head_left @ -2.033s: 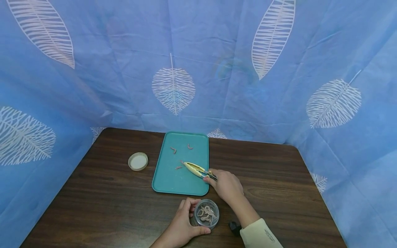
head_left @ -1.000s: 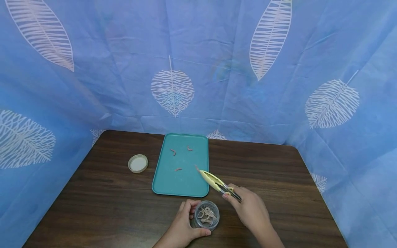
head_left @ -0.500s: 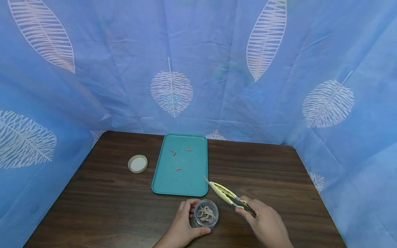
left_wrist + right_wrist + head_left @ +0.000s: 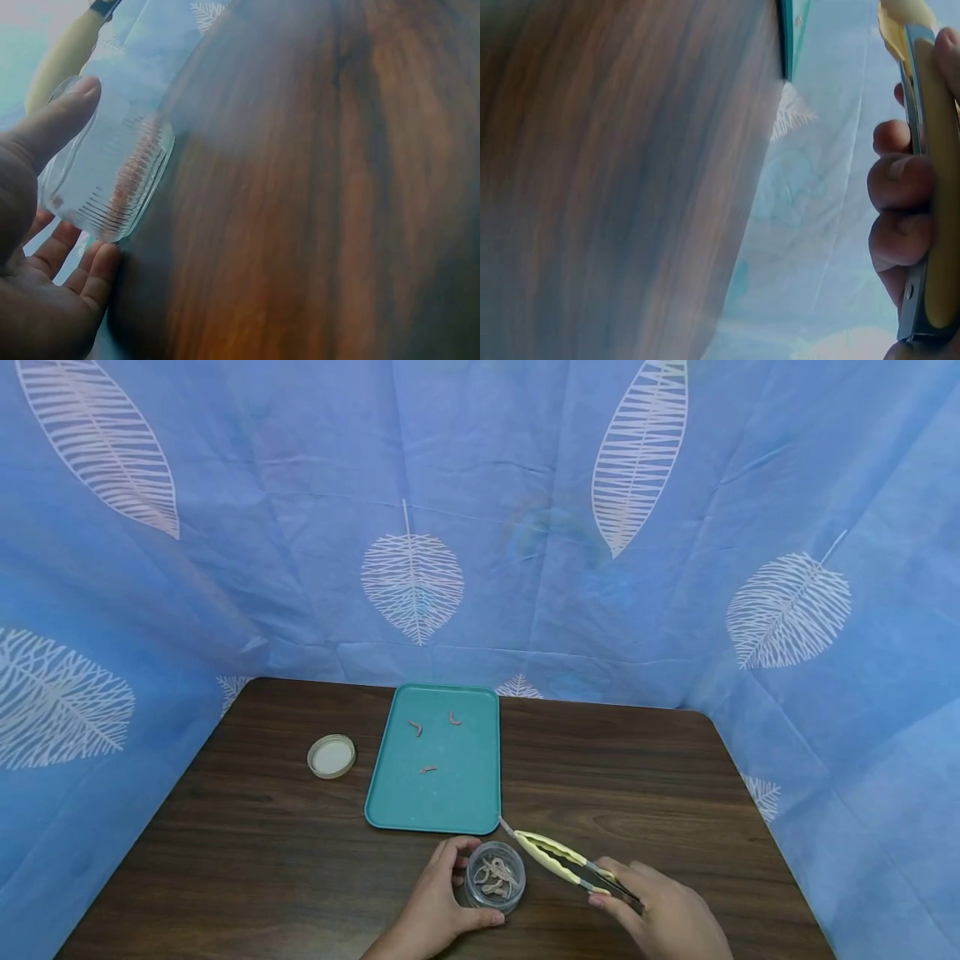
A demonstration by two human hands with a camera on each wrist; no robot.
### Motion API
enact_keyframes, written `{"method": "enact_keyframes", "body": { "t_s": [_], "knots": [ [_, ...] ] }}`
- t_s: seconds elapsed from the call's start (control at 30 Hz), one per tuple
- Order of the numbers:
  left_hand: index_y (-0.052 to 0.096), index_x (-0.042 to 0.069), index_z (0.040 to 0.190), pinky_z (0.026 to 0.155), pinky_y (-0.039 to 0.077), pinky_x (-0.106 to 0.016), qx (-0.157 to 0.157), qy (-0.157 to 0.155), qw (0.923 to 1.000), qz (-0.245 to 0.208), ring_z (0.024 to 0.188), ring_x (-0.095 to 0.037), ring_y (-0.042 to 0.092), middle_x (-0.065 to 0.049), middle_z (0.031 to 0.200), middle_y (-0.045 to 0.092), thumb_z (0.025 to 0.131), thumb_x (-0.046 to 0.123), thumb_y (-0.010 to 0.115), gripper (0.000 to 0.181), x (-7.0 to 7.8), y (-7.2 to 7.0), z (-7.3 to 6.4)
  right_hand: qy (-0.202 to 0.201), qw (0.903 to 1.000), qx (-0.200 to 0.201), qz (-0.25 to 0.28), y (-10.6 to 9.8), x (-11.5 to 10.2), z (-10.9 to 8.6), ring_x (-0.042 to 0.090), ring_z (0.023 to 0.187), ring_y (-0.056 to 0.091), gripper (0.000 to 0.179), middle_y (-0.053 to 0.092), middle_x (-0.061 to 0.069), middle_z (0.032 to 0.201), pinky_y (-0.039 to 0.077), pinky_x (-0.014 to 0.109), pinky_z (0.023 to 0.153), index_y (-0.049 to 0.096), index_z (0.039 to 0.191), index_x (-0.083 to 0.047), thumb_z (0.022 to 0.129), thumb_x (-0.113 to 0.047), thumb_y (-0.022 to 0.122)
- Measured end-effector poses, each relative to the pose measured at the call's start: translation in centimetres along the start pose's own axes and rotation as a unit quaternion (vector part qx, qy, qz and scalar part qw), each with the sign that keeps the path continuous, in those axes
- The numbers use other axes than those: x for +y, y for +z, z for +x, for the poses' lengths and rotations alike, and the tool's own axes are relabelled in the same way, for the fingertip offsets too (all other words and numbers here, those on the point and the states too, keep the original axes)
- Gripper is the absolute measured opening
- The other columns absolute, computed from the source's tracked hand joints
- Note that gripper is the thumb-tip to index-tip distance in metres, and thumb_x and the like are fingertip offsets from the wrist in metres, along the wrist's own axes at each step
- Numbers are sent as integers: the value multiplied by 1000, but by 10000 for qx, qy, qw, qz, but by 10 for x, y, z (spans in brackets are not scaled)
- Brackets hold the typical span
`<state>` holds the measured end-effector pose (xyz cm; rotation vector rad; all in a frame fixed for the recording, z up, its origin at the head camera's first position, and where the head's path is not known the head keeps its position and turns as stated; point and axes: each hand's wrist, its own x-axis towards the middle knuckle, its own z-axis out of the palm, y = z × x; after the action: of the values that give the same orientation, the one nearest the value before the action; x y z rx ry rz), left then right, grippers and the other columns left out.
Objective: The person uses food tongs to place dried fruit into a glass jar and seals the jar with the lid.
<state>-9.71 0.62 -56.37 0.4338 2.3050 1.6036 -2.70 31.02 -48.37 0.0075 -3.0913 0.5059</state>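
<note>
In the head view my left hand [image 4: 435,902] curls round a clear round jar [image 4: 517,903], thumb in front and fingers behind. Several pale, worm-like pieces [image 4: 495,875] lie inside it. My right hand [image 4: 663,912] grips yellow-and-metal tongs [image 4: 549,862], whose tips pinch a thin worm-like piece [image 4: 506,826] just right of the jar, near the tray's front right corner. The left wrist view shows the jar [image 4: 112,180] from the side, with pinkish contents near its bottom. Curled fingers [image 4: 901,181] wrap the tongs' handle [image 4: 941,187] in the right wrist view.
A teal tray [image 4: 450,810] lies beyond the jar, bearing three small pink worm-like pieces [image 4: 416,728]. To its left, a round lid [image 4: 332,756] rests on the dark wooden table [image 4: 247,835]. Blue leaf-printed cloth [image 4: 487,568] hangs behind and at both sides.
My right hand has drawn the tongs and the pinched piece from over the tray, rightward and toward me, to beside the jar. My left hand stays on the jar.
</note>
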Motion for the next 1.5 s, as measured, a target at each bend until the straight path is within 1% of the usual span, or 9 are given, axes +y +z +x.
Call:
{"method": "enact_keyframes", "body": {
  "t_s": [0.33, 0.43, 0.63, 0.7, 0.9, 0.97, 1.13, 1.3, 1.5],
  "knots": [
    [52, 12, 151, 95, 56, -25, -57, 128, 9998, 140, 119, -19, 58, -6, 140, 58, 72, 29, 104, 96, 6, -4, 0, -1080, 9939, 202, -75, 0, 15, -13, -8, 56, 30, 42, 48, -28, 78, 32, 19, 53, 76, 128, -33, 91, -52, 82],
    [51, 11, 155, 98, 56, -26, -115, 269, 9993, 231, 124, -24, 60, -5, 143, 58, 73, 33, 103, 100, 7, -5, 0, -1297, 9915, 83, 27, 0, 17, -13, -9, 57, 30, 42, 46, -28, 78, 32, 19, 53, 76, 129, -31, 93, -53, 80],
    [50, 11, 159, 102, 57, -29, -205, 519, 9968, 579, 132, -26, 62, -3, 147, 61, 75, 40, 102, 102, 5, -9, 4, -1464, 9883, -397, 157, -2, 19, -11, -10, 60, 37, 48, 56, -24, 83, 35, 21, 53, 76, 133, -23, 97, -54, 76],
    [49, 12, 160, 103, 57, -30, -240, 544, 9961, 652, 133, -26, 63, -3, 149, 61, 75, 41, 101, 104, 5, -9, 5, -1495, 9878, -422, 94, -2, 20, -10, -10, 62, 46, 49, 64, -20, 88, 40, 23, 54, 76, 133, -22, 97, -56, 76],
    [49, 13, 161, 106, 56, -33, -297, 508, 9957, 717, 135, -24, 64, -2, 151, 62, 72, 43, 103, 108, 8, -9, 6, -1580, 9864, -325, 303, -1, 20, -9, -10, 65, 40, 53, 50, -24, 82, 36, 20, 55, 75, 134, -22, 93, -56, 80],
    [50, 13, 160, 107, 55, -35, -272, 513, 9954, 761, 135, -24, 64, -1, 150, 62, 72, 43, 103, 107, 8, -9, 7, -1510, 9871, -334, 413, -1, 19, -10, -10, 65, 34, 54, 44, -24, 80, 32, 19, 55, 74, 135, -24, 92, -56, 81],
    [52, 14, 158, 110, 55, -42, -226, 623, 9940, 871, 135, -26, 64, -2, 148, 65, 72, 43, 103, 104, 10, -9, 6, -1043, 9931, -445, 307, -3, 13, -9, -8, 64, 36, 65, 49, -19, 84, 33, 21, 55, 70, 140, -25, 88, -63, 82],
    [53, 12, 157, 111, 54, -44, -256, 624, 9941, 846, 134, -28, 65, -2, 146, 65, 74, 44, 102, 100, 13, -10, 6, -99, 9974, -695, 169, -7, 1, -3, -5, 73, 49, 88, 59, -15, 94, 39, 23, 57, 65, 147, -24, 75, -69, 89],
    [55, 12, 155, 109, 56, -41, -245, 515, 9955, 754, 132, -28, 66, -2, 146, 66, 75, 41, 102, 97, 15, -10, 5, 488, 9950, -847, 190, -12, -8, 10, 8, 85, 66, 107, 65, -5, 111, 50, 29, 62, 56, 155, -18, 69, -68, 94]
  ]
}}
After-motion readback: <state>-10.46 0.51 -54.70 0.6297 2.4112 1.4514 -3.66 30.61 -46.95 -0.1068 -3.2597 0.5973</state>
